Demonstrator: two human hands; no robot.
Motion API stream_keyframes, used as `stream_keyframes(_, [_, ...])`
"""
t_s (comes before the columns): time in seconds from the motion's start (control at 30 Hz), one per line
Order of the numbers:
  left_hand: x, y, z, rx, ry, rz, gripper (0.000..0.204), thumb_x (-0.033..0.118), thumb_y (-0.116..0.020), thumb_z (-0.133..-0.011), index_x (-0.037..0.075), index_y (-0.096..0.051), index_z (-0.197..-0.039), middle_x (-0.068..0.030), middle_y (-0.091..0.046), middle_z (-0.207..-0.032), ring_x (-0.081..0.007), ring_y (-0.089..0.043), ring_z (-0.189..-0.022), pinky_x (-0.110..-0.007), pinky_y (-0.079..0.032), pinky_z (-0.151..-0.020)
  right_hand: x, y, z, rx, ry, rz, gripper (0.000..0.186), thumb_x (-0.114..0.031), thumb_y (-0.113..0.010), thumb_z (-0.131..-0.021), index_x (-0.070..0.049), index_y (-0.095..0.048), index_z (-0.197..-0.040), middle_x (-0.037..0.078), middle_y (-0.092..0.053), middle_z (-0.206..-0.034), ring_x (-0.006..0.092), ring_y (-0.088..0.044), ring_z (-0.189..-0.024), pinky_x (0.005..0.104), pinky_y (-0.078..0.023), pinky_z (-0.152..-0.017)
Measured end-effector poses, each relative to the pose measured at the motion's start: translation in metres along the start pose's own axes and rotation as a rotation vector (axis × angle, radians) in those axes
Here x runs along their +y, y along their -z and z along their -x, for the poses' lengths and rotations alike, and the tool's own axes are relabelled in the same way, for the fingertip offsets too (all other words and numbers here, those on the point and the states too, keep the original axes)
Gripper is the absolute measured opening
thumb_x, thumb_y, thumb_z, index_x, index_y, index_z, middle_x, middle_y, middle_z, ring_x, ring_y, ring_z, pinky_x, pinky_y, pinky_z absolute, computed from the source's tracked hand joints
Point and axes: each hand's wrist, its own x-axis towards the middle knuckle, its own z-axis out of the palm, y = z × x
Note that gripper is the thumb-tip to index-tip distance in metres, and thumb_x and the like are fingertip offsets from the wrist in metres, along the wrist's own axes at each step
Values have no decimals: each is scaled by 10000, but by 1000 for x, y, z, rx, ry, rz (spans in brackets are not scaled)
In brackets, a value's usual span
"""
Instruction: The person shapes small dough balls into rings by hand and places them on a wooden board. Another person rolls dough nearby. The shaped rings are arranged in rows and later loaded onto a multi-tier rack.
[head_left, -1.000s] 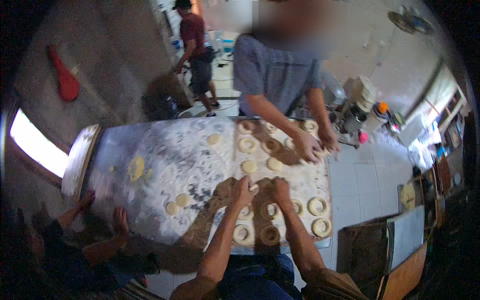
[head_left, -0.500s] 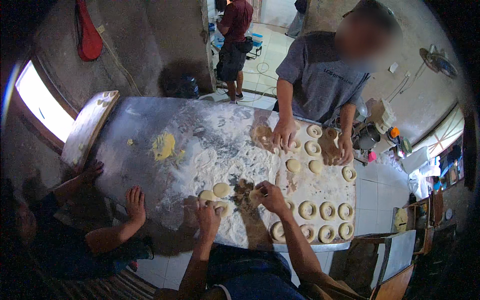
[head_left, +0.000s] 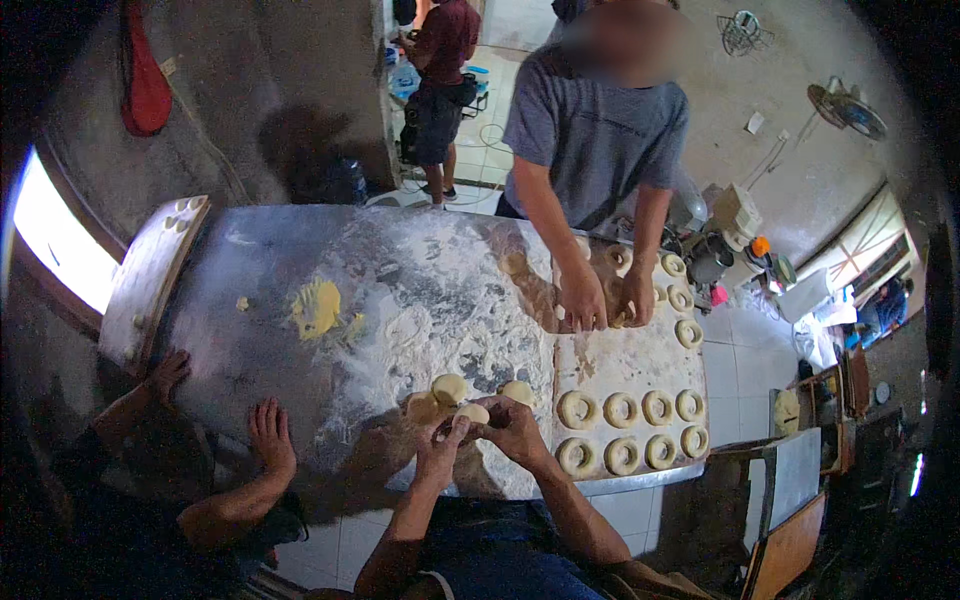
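In front of me, over the floured table, a small pale round of dough (head_left: pixel 472 413) is held up between both hands. My left hand (head_left: pixel 438 452) pinches it from the left, thumb upward. My right hand (head_left: pixel 512 435) closes on its right side, with some fingertips hidden. Just beyond the fingers, a round dough piece (head_left: pixel 449 389) lies on the flour, and another dough piece (head_left: pixel 516 391) sits past my right hand. To the right, rows of dough rings (head_left: pixel 621 408) lie on a pale board (head_left: pixel 640 365).
Across the table a person in a grey shirt (head_left: pixel 600 120) works dough with both hands (head_left: pixel 600 300). At left, another person's hands (head_left: pixel 270 440) rest by the table edge. Yellow dough or fat (head_left: pixel 317 310) and a tilted board (head_left: pixel 150 290) are also on the left.
My right hand has moved left from the ring board to meet my left hand, and a dough round is now lifted between them. The person opposite has brought both hands together.
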Motion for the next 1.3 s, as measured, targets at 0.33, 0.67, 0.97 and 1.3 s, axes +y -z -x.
stream_keyframes(0.33, [19, -13, -4, -205, -258, -308, 333, 165, -676, -919, 9, -578, -1196, -77, -639, -1087, -164, -628, -944, -309, -523, -833, -47, 1, 17, 173, 4, 327, 613, -42, -778, -785, -73, -469, -1313, 124, -680, -1009, 199, -660, -950, 353, -559, -813])
stream_keyframes(0.67, [-2, -46, 3, -617, 7, 577, 499, -78, -617, -824, 158, -437, -1226, -97, -558, -1255, -224, -581, -1125, -407, -524, -885, -60, 45, 26, -62, -88, -153, 413, -111, -541, -939, -50, -456, -1338, 87, -628, -1108, 201, -611, -1025, 327, -522, -830])
stream_keyframes(0.97, [-29, -120, -15, -287, -214, 200, 227, 188, -559, -850, 81, -408, -980, -69, -431, -949, -208, -452, -879, -365, -417, -861, -50, 100, 42, 122, -75, 180, 550, -440, -366, -992, 22, -648, -897, 95, -647, -720, 196, -623, -647, 347, -487, -582])
stream_keyframes(1.3, [-51, -206, -17, -7, -308, -76, 344, 418, -385, -989, 104, -502, -913, -32, -536, -737, -250, -576, -679, -409, -453, -687, -62, 145, 59, 255, -2, 487, 712, -477, -306, -1021, 65, -676, -747, 234, -654, -670, 319, -660, -658, 409, -520, -634])
